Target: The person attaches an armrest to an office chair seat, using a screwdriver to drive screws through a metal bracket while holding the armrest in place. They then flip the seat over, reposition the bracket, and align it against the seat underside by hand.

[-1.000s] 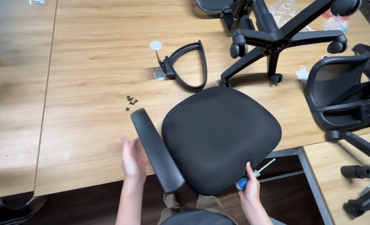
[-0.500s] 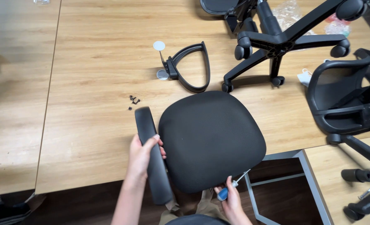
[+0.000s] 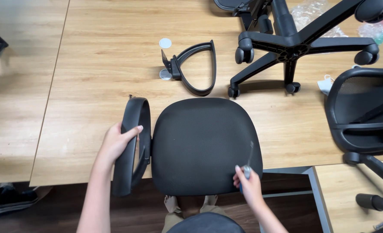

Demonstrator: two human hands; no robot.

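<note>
L hand (image 3: 116, 144) now wraps the armrest (image 3: 131, 146), pulled upright vs a sec ago, touching the seat's (image 3: 204, 144) left edge on the worktop (image 3: 92, 64). R hand (image 3: 248, 185), grip closed on the screwdriver (image 3: 246, 166), has moved onto the seat's right edge. Spare armrest (image 3: 195, 67) lies beyond.

The screwdriver (image 3: 247, 166) in the right hand (image 3: 248, 185) is blurred, its shaft a faint streak over the seat cushion (image 3: 204, 144), its handle mostly hidden in the fingers. The cushion covers the near table (image 3: 70, 86) edge and most of the person's feet (image 3: 190, 203). The mesh chair back (image 3: 364, 112) at right and the wheeled base (image 3: 295, 43) at far right are cut off by the edges.
</note>
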